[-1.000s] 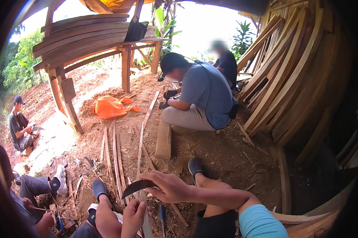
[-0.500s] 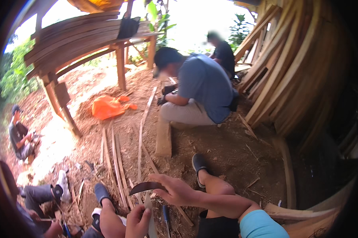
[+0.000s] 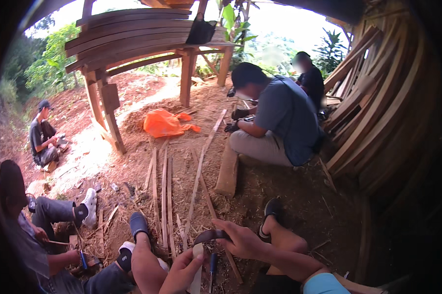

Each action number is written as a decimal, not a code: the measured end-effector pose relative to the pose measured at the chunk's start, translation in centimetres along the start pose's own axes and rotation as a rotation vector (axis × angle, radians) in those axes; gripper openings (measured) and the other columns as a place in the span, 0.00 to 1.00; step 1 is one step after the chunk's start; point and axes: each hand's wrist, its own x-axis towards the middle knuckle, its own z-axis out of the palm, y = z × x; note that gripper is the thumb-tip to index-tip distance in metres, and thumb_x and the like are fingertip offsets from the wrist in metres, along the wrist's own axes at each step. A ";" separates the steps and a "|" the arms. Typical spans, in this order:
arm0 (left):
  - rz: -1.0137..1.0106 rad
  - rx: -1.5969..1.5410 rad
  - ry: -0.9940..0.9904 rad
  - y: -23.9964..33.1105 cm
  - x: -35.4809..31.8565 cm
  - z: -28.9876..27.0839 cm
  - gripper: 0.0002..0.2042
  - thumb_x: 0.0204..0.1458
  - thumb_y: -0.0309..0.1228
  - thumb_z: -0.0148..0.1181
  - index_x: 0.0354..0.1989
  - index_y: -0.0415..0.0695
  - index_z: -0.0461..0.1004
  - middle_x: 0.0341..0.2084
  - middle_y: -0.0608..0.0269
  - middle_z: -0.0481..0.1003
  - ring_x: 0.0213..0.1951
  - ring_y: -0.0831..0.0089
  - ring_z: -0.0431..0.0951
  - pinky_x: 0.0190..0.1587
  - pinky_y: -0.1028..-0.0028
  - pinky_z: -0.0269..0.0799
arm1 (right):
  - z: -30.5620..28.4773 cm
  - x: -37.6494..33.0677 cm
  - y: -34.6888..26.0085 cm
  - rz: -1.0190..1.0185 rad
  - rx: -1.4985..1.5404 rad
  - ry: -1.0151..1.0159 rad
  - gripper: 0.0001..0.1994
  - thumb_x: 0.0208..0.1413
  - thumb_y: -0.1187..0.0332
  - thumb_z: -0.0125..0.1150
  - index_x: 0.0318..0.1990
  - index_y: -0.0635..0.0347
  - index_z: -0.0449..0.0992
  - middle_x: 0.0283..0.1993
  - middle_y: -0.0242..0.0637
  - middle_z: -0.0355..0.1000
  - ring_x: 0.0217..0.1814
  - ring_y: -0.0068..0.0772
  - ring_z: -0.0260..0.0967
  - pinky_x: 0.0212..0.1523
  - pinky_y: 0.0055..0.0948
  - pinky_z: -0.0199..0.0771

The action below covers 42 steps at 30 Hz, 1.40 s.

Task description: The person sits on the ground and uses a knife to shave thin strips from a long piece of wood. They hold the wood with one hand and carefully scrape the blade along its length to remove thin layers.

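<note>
Hands: right grasping one curved blade; left gripping one pale strip.

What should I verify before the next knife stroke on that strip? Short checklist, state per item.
1. Right hand grips the curved knife: ok.
2. Left hand holds the pale wood strip: ok.
3. Blade meets the strip: cannot tell, the contact spot is hidden by the hands.
4. Left hand fingers out of the blade's path: cannot tell; they sit close under the knife.
5. Own knee away from the work: not ok, it lies right beside the strip.
6. Person on the left out of reach: cannot tell.
</note>
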 end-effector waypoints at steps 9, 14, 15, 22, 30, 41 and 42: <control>0.077 0.015 -0.040 -2.8 0.4 -0.7 0.17 0.61 0.30 0.50 0.57 0.39 0.67 0.47 0.62 0.74 0.47 0.74 0.74 0.48 0.75 0.71 | -0.5 -1.3 0.7 -0.036 -0.080 -0.205 0.24 0.60 0.63 0.53 0.63 0.51 0.58 0.47 0.44 0.69 0.36 0.51 0.74 0.35 0.43 0.75; 0.061 0.081 0.079 -1.5 -0.9 -0.3 0.17 0.62 0.31 0.49 0.58 0.39 0.67 0.48 0.63 0.74 0.49 0.74 0.72 0.51 0.75 0.68 | -0.5 -0.8 0.0 -0.034 -0.100 -0.211 0.22 0.60 0.59 0.53 0.61 0.50 0.63 0.44 0.41 0.70 0.40 0.49 0.74 0.36 0.42 0.75; 0.020 0.060 0.115 -0.8 -1.3 0.5 0.17 0.62 0.31 0.49 0.58 0.39 0.67 0.48 0.63 0.74 0.50 0.74 0.72 0.52 0.75 0.67 | -0.4 -0.8 -0.2 -0.052 -0.090 -0.216 0.22 0.60 0.59 0.54 0.60 0.51 0.63 0.44 0.40 0.70 0.40 0.48 0.74 0.36 0.41 0.75; 0.053 0.215 0.084 1.4 -1.4 2.0 0.17 0.62 0.29 0.49 0.58 0.39 0.67 0.47 0.65 0.74 0.47 0.80 0.71 0.50 0.79 0.66 | -1.6 -1.2 -0.5 -0.156 -0.165 -0.108 0.22 0.58 0.59 0.57 0.58 0.52 0.66 0.41 0.36 0.69 0.34 0.42 0.74 0.31 0.35 0.75; 0.063 0.106 -0.024 -3.2 0.3 -0.6 0.13 0.61 0.27 0.50 0.53 0.39 0.69 0.40 0.67 0.76 0.39 0.80 0.75 0.41 0.81 0.71 | -2.8 -2.7 0.3 -0.164 -0.152 -0.117 0.22 0.57 0.62 0.58 0.59 0.56 0.67 0.40 0.36 0.68 0.32 0.40 0.73 0.29 0.34 0.74; 0.077 0.175 0.079 -1.9 -0.1 1.3 0.16 0.62 0.28 0.49 0.57 0.37 0.67 0.47 0.63 0.74 0.47 0.77 0.73 0.51 0.77 0.68 | -3.3 -2.3 0.9 -0.171 -0.113 -0.098 0.21 0.57 0.65 0.56 0.57 0.59 0.66 0.43 0.41 0.69 0.37 0.46 0.74 0.34 0.38 0.78; 0.054 0.138 0.057 -1.6 0.0 1.6 0.16 0.62 0.27 0.48 0.57 0.37 0.66 0.48 0.63 0.74 0.47 0.76 0.73 0.52 0.77 0.68 | -3.5 -2.2 1.0 -0.156 -0.082 -0.092 0.20 0.57 0.65 0.57 0.57 0.59 0.66 0.42 0.40 0.69 0.37 0.46 0.74 0.33 0.38 0.77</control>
